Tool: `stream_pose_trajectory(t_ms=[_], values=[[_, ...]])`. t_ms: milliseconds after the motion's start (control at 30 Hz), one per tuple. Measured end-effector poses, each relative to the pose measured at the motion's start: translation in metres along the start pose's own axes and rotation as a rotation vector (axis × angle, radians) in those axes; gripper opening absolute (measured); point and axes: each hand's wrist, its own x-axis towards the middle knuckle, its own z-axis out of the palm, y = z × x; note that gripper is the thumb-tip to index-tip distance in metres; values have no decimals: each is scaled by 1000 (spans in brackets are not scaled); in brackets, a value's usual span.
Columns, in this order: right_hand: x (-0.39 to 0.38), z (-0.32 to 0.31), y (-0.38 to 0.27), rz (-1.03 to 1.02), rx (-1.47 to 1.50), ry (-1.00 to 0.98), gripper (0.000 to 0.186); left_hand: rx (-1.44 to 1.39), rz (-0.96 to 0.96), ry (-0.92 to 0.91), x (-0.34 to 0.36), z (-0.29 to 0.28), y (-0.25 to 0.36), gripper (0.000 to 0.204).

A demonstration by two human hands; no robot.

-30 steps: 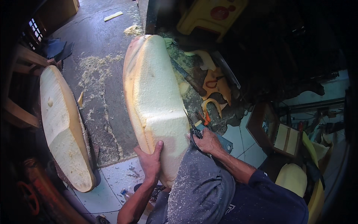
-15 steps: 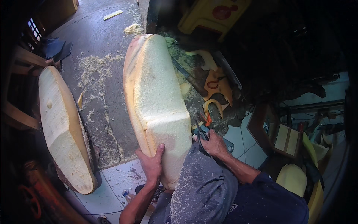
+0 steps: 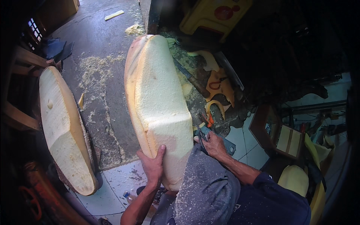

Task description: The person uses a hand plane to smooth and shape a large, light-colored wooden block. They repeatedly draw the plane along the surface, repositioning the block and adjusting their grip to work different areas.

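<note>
A long pale yellow foam seat pad (image 3: 161, 95), shaped like a motorcycle seat, lies in front of me, its near end against my knee. At its lower left edge, my left hand (image 3: 152, 164) grips it with the thumb on the top face; the other fingers are mostly hidden. My right hand (image 3: 214, 145) is closed round dark-handled scissors (image 3: 201, 137) beside the pad's right edge, just past my knee. How far the blades are parted I cannot tell.
Another foam seat pad (image 3: 63, 129) rests at the left, by wooden chair parts (image 3: 20, 116). Foam dust (image 3: 95, 71) covers patches of the dark floor board. A knife (image 3: 191, 78) and orange foam scraps (image 3: 223, 88) lie right of the pad. A yellow stool (image 3: 213, 15) stands beyond.
My right hand and the scissors have shifted slightly, baring more of a bluish-grey flat piece behind the hand. My knee has moved slightly right. My left hand and the pad stay nearly still.
</note>
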Motion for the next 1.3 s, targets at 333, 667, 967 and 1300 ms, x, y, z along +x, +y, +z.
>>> stream_pose_trajectory(t_ms=[333, 667, 967, 1300], values=[[26, -11, 38, -61, -31, 192, 67, -153, -63, -56, 29, -25, -23, 77], [92, -10, -44, -730, 51, 457, 62, 155, 138, 129, 63, -48, -62, 64], [143, 45, -157, -1072, -332, 294, 58, 294, 227, 199, 72, -51, -53, 58], [149, 46, -162, -1173, -217, 418, 54, 261, 196, 230, 83, -51, -68, 58]])
